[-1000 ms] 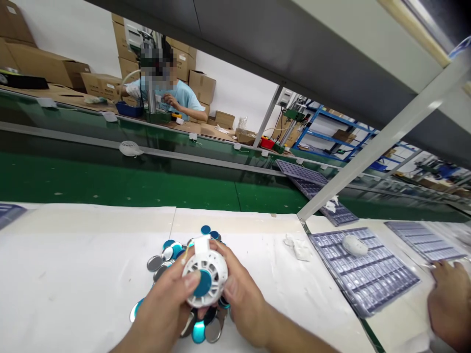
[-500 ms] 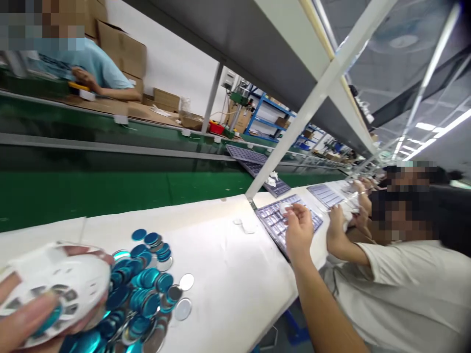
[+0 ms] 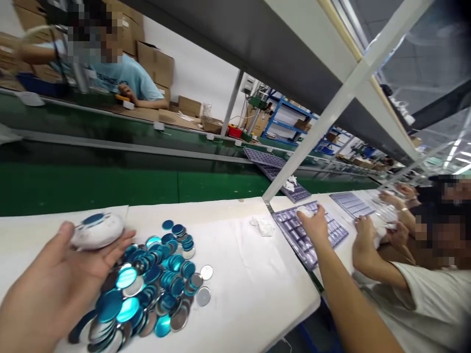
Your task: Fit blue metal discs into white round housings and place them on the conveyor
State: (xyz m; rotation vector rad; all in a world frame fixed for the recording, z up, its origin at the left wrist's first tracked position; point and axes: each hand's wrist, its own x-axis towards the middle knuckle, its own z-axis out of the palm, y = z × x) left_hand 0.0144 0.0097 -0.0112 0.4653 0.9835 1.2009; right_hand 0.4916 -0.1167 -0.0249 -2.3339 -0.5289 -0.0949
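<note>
My left hand [image 3: 62,279], palm up, holds a rounded white plastic housing [image 3: 105,234] between thumb and fingers. A blue disc [image 3: 93,219] sits in its top. Just beside and below this hand lies a heap of blue and silver metal discs [image 3: 150,279] on the white work surface [image 3: 239,284]. My right hand [image 3: 315,226] reaches far to the right, over a purple-grey compartment tray [image 3: 294,240]. Its fingers are closed on a small round white piece [image 3: 304,212], partly hidden by the hand. Whether that piece touches the tray I cannot tell.
A slanted white post [image 3: 312,142] rises behind the tray, under an overhead shelf [image 3: 235,44]. Co-workers' hands [image 3: 364,230] are close on the right. A green conveyor belt [image 3: 91,189] runs behind the surface. A crumpled white scrap [image 3: 265,227] lies between heap and tray.
My left thumb has come off the blue disc, and the housing now lies tilted on my fingers, farther from the camera. My right hand stays over the tray, its wrist turned. The view has shifted left.
</note>
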